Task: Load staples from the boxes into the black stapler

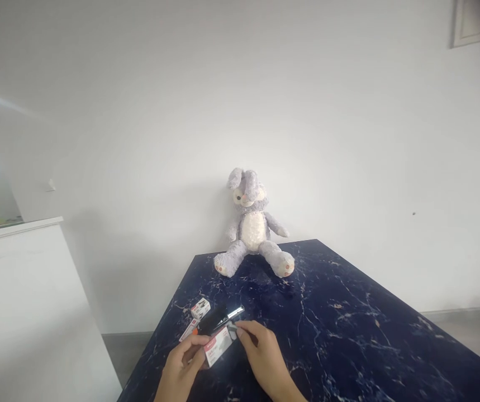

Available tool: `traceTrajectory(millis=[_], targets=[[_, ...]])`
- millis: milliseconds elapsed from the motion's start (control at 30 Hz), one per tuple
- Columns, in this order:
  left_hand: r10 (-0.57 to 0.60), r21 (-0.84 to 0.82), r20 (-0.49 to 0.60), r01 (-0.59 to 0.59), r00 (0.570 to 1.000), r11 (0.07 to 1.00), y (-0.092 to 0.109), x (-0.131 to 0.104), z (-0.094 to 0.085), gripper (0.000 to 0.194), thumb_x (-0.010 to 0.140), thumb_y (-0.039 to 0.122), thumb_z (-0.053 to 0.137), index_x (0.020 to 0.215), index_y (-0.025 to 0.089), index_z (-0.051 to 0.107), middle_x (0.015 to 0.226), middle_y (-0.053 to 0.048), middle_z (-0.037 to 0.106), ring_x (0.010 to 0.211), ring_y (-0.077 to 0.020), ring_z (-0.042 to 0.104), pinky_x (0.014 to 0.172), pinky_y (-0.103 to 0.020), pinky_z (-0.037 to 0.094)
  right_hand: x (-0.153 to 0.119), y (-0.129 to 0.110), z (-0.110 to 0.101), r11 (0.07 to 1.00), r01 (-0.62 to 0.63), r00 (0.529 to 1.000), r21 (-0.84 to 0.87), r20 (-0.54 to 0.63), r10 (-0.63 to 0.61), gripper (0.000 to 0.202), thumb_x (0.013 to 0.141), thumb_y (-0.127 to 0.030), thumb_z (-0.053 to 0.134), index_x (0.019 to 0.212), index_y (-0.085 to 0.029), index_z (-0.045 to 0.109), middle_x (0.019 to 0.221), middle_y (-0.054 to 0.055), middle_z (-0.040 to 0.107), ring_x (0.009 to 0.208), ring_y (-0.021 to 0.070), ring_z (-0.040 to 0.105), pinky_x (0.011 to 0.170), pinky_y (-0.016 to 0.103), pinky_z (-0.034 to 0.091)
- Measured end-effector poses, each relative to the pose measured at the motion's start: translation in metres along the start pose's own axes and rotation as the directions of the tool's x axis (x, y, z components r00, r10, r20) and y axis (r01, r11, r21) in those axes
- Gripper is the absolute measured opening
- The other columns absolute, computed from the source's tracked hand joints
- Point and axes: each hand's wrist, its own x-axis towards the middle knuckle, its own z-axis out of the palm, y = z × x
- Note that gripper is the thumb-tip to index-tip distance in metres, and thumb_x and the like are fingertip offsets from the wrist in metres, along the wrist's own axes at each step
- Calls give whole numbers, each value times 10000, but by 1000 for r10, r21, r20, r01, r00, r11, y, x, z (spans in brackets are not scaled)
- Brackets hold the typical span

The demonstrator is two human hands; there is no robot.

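Observation:
My left hand [183,360] grips the left end of a small white and red cardboard box [218,347], thumb in front and fingers behind. At the box's right end, my right hand [262,352] pinches with thumb and forefinger by a small grey piece [232,331]. Whether that piece is an end flap or something from inside the box, I cannot tell. Just behind the box lies a black stapler-like object [217,320] with a shiny metal bar, partly hidden. An orange bit shows near my left fingers.
Two more small boxes, one with a dark clip-like picture [200,308] and one white and red [188,330], lie to the left on the dark blue marbled table [340,335]. A grey plush rabbit [253,229] sits at the far edge against the wall. A white cabinet [34,312] stands left.

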Motion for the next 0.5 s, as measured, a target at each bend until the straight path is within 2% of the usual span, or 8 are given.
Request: traceTrajectory(millis=[167, 267, 400, 500], targets=[[10, 29, 61, -12, 998, 1000, -3, 5, -7, 413, 789, 566, 690, 933, 181, 733, 1142, -120, 729, 1008, -313, 694, 782, -351, 588, -1, -1, 0, 998, 29, 999, -51, 20, -28, 270, 953, -371, 500, 953, -241, 737, 897, 38, 731, 847, 210, 673, 802, 285, 487], [24, 25, 59, -25, 998, 999, -6, 6, -8, 396, 799, 550, 686, 927, 179, 733, 1116, -126, 734, 974, -308, 701, 759, -347, 584, -2, -1, 0, 997, 32, 999, -69, 26, -30, 284, 962, -371, 480, 951, -237, 729, 895, 45, 727, 826, 211, 666, 788, 290, 484], [34, 48, 57, -37, 998, 998, -4, 4, -6, 395, 812, 553, 660, 915, 178, 730, 1073, -121, 745, 939, -295, 708, 731, -327, 577, -2, -2, 1, 993, 106, 994, -54, 17, -106, 323, 983, -387, 431, 937, -224, 706, 965, 65, 712, 878, 209, 655, 819, 285, 477], [16, 95, 37, -19, 999, 995, 1, 2, -6, 399, 802, 553, 656, 924, 180, 731, 1094, -117, 746, 970, -298, 708, 746, -315, 573, -2, -3, 1, 995, 87, 995, -54, 55, -84, 339, 988, -410, 419, 926, -227, 698, 882, 47, 717, 801, 196, 651, 761, 273, 475]])
